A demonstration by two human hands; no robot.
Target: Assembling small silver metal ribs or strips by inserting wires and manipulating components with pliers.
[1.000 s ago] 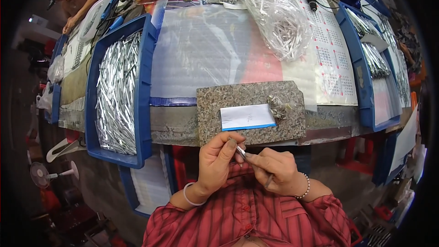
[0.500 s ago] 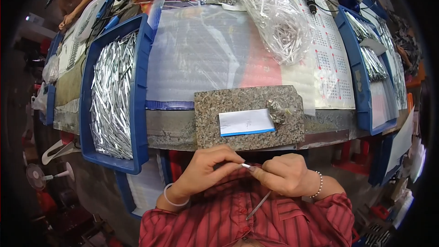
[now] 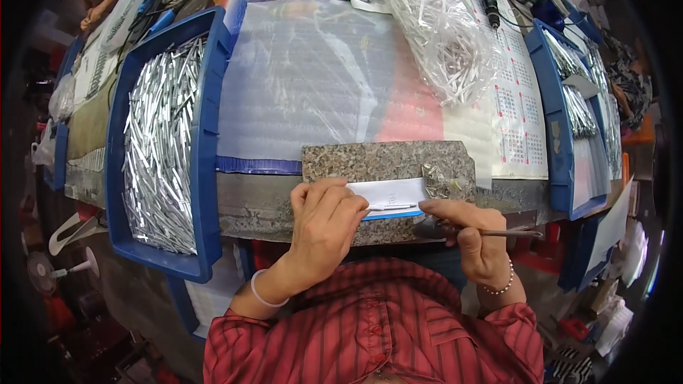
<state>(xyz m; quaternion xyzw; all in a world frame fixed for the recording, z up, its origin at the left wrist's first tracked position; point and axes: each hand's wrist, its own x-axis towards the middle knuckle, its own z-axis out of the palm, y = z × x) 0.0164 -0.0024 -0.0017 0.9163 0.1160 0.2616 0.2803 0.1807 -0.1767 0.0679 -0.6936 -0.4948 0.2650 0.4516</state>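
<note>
At the near edge of the workbench, in the head view, a granite slab carries a white paper pad with a blue edge, and a slim silvery rod lies across that pad close to the blue edge. A small clear packet sits at the pad's right end. Left of the slab stands a blue bin filled with loose silvery strips; beyond the slab, a clear plastic bag of pale strips rests on the covered bench top. Risk, as judged: the rod looks slender and smooth, so uneven pressure at its two ends could make it roll or skew over the blue edge toward the person. A second risk is the dark metal tool in the right hand: its broader end projects near the slab's front edge, and a turn of the wrist could knock the rod or crease the paper. Position relative to the fingers: the rod spans the gap between both hands, its left end at the bent fingertips of the left hand, its right end at or just beside the right index fingertip. The left fingers are drawn together; whether they pinch the rod or merely touch it cannot be told. The right fingers grip the tool, index finger extended.
</note>
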